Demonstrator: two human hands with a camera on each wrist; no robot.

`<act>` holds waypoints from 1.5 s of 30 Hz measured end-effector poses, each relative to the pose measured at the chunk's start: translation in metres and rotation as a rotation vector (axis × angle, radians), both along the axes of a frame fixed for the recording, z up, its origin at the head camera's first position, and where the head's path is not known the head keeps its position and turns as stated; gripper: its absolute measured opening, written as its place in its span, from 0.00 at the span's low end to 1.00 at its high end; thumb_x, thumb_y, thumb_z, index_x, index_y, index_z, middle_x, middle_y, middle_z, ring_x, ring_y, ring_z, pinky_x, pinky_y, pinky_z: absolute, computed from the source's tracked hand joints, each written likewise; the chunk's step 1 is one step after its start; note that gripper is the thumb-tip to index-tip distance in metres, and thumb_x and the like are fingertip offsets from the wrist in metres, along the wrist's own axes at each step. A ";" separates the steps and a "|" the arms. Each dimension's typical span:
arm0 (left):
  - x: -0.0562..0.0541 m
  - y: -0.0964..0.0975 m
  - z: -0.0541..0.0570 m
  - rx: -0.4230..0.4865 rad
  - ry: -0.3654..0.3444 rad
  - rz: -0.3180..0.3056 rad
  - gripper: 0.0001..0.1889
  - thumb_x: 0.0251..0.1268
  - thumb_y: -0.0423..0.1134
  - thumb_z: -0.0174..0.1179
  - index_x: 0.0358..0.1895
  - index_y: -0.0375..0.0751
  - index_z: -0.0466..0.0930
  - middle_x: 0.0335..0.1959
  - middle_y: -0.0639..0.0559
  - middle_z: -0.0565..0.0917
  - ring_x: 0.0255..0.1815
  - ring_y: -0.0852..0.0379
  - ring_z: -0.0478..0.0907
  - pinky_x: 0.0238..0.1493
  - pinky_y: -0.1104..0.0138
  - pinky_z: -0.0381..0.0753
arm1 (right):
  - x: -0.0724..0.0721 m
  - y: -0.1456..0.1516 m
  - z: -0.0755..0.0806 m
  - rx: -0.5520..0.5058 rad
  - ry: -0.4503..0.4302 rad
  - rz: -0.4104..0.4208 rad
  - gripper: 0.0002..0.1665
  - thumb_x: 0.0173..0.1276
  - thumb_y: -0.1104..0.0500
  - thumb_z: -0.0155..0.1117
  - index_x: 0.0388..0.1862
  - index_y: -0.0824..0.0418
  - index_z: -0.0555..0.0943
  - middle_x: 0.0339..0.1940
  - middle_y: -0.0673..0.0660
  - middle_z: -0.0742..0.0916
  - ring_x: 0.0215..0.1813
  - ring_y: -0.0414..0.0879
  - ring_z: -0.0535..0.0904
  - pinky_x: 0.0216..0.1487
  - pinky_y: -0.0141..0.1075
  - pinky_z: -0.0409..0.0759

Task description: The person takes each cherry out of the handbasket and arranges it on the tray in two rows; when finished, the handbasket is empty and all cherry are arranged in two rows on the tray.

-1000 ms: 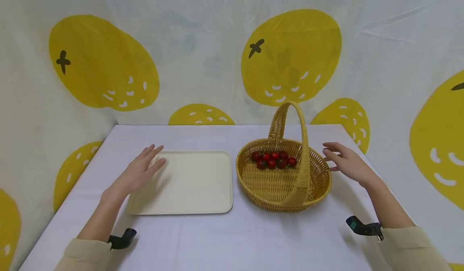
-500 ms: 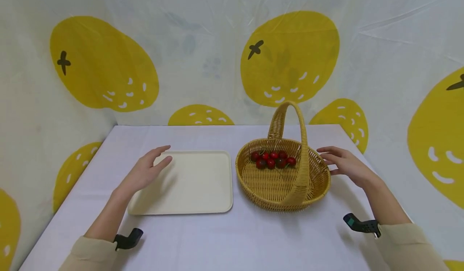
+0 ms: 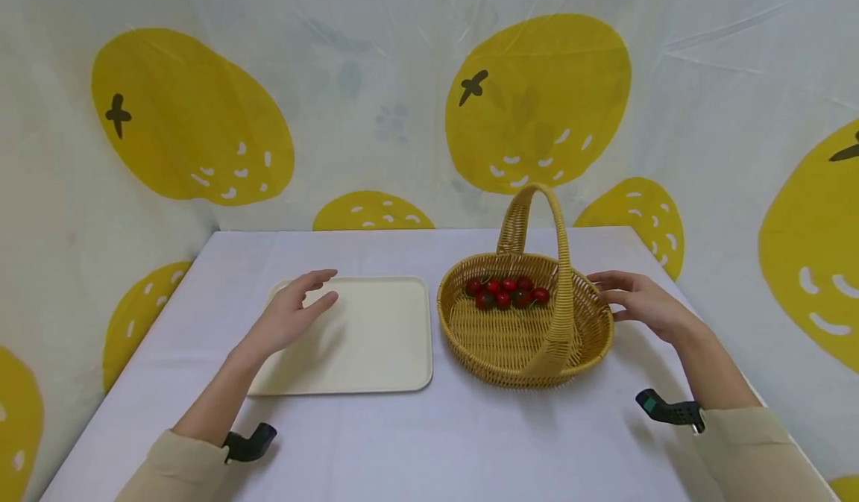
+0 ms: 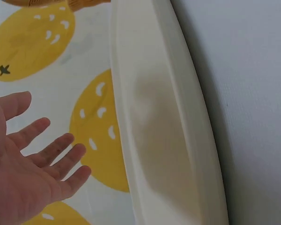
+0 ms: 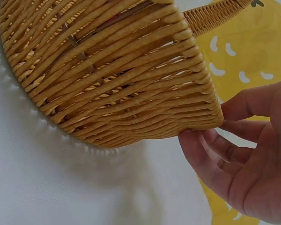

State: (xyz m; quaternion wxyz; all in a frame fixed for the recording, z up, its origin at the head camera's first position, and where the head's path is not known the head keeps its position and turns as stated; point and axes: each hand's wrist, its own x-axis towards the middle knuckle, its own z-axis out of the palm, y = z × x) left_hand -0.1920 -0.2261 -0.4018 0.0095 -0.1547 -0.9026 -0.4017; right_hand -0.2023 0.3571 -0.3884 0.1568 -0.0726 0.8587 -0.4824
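Observation:
An oval wicker basket (image 3: pixel 510 345) with a tall arched handle (image 3: pixel 562 263) stands at the right of the table. Several dark red cherries (image 3: pixel 503 300) lie inside, grouped toward its back. My right hand (image 3: pixel 647 304) holds the basket's right end. In the right wrist view, bent fingers (image 5: pixel 210 168) meet the woven rim (image 5: pixel 220 112) from either side. Over a cream rectangular tray (image 3: pixel 382 338) at left hovers my left hand (image 3: pixel 291 315), holding nothing. Its fingers (image 4: pixel 61 154) are spread and relaxed in the left wrist view, beside the tray's raised edge.
A white cloth (image 3: pixel 416 450) covers the table. Behind and at both sides hangs a pale curtain (image 3: pixel 376 77) printed with large yellow fruit. Each wrist carries a small black camera mount, the left one (image 3: pixel 251 442) near the table's front.
My left hand has moved right over the tray. My right hand has come slightly left, its fingers meeting the basket's rim. The basket and cherries stay in place.

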 end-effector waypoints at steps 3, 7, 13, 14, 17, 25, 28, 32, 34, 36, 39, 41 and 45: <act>-0.001 0.006 -0.002 0.011 0.003 -0.009 0.27 0.78 0.46 0.59 0.73 0.37 0.71 0.70 0.38 0.74 0.70 0.37 0.69 0.69 0.40 0.65 | 0.000 0.001 -0.001 0.001 0.000 0.002 0.29 0.82 0.60 0.51 0.74 0.76 0.64 0.68 0.75 0.74 0.61 0.62 0.78 0.51 0.42 0.85; -0.002 0.014 -0.003 0.035 0.005 -0.029 0.26 0.78 0.45 0.60 0.72 0.37 0.72 0.69 0.39 0.75 0.69 0.37 0.71 0.68 0.41 0.65 | 0.000 0.003 -0.003 0.003 0.002 0.006 0.29 0.82 0.60 0.52 0.74 0.76 0.64 0.67 0.75 0.75 0.59 0.56 0.79 0.50 0.41 0.85; 0.000 0.023 -0.008 0.048 -0.013 -0.052 0.24 0.76 0.43 0.61 0.70 0.38 0.74 0.67 0.41 0.77 0.67 0.39 0.72 0.66 0.41 0.68 | -0.001 0.005 -0.007 -0.012 0.003 0.016 0.28 0.81 0.62 0.52 0.73 0.77 0.65 0.67 0.76 0.75 0.57 0.48 0.80 0.50 0.40 0.84; 0.002 0.024 -0.009 0.054 -0.016 -0.051 0.24 0.76 0.43 0.62 0.70 0.38 0.74 0.67 0.41 0.78 0.67 0.39 0.73 0.66 0.41 0.68 | -0.001 0.005 -0.007 -0.014 0.002 0.017 0.29 0.81 0.62 0.52 0.73 0.77 0.65 0.68 0.76 0.75 0.57 0.48 0.80 0.51 0.40 0.84; 0.005 0.028 -0.010 0.092 -0.025 -0.052 0.23 0.75 0.41 0.63 0.69 0.37 0.75 0.66 0.41 0.78 0.66 0.40 0.73 0.66 0.41 0.69 | -0.001 0.004 -0.008 -0.019 0.006 0.017 0.29 0.81 0.62 0.52 0.73 0.77 0.65 0.68 0.76 0.74 0.58 0.49 0.80 0.51 0.40 0.84; 0.008 0.047 -0.010 0.191 -0.025 -0.085 0.20 0.75 0.39 0.63 0.65 0.38 0.78 0.63 0.44 0.81 0.64 0.41 0.75 0.66 0.45 0.72 | 0.000 0.005 -0.010 -0.043 0.017 0.024 0.29 0.81 0.61 0.51 0.74 0.77 0.64 0.69 0.76 0.74 0.57 0.45 0.80 0.51 0.38 0.84; 0.007 0.057 -0.008 0.213 -0.018 -0.103 0.19 0.75 0.39 0.63 0.65 0.38 0.78 0.62 0.45 0.81 0.63 0.42 0.76 0.64 0.47 0.74 | 0.000 0.005 -0.011 -0.055 0.022 0.022 0.29 0.81 0.61 0.51 0.74 0.77 0.64 0.69 0.76 0.74 0.56 0.43 0.80 0.51 0.38 0.84; 0.004 0.072 -0.003 0.245 -0.025 -0.119 0.18 0.75 0.38 0.63 0.64 0.39 0.79 0.60 0.48 0.82 0.61 0.47 0.78 0.63 0.50 0.76 | 0.002 0.005 -0.014 -0.071 0.018 0.014 0.30 0.81 0.61 0.52 0.74 0.77 0.64 0.69 0.76 0.73 0.56 0.42 0.80 0.51 0.38 0.84; 0.002 0.079 0.001 0.260 -0.028 -0.124 0.18 0.74 0.38 0.64 0.63 0.40 0.80 0.59 0.50 0.82 0.60 0.50 0.79 0.62 0.52 0.77 | 0.003 0.006 -0.015 -0.084 0.015 0.010 0.30 0.82 0.61 0.52 0.74 0.76 0.63 0.69 0.76 0.72 0.56 0.41 0.80 0.51 0.39 0.84; -0.001 0.086 0.004 0.271 -0.032 -0.136 0.17 0.74 0.38 0.64 0.63 0.41 0.80 0.59 0.51 0.82 0.59 0.52 0.79 0.62 0.53 0.78 | 0.003 0.007 -0.016 -0.097 0.013 0.004 0.30 0.82 0.61 0.52 0.75 0.76 0.62 0.69 0.76 0.72 0.55 0.40 0.80 0.51 0.39 0.84; -0.005 0.095 0.007 0.288 -0.033 -0.160 0.17 0.75 0.38 0.63 0.63 0.40 0.80 0.59 0.51 0.83 0.58 0.53 0.79 0.61 0.55 0.79 | 0.002 0.009 -0.017 -0.110 0.019 0.000 0.30 0.82 0.60 0.51 0.75 0.75 0.62 0.69 0.76 0.72 0.55 0.40 0.80 0.51 0.39 0.84; -0.008 0.101 0.008 0.300 -0.040 -0.173 0.17 0.75 0.37 0.63 0.62 0.40 0.80 0.58 0.51 0.83 0.58 0.53 0.79 0.60 0.57 0.79 | 0.001 0.010 -0.017 -0.114 0.025 0.000 0.30 0.83 0.60 0.51 0.75 0.75 0.62 0.69 0.76 0.72 0.54 0.39 0.80 0.50 0.38 0.84; -0.009 0.112 0.009 0.320 -0.048 -0.190 0.16 0.75 0.36 0.63 0.61 0.38 0.81 0.57 0.50 0.83 0.57 0.53 0.79 0.60 0.58 0.80 | -0.002 0.011 -0.017 -0.117 0.029 0.002 0.29 0.83 0.61 0.51 0.75 0.75 0.62 0.69 0.76 0.72 0.54 0.39 0.80 0.50 0.38 0.84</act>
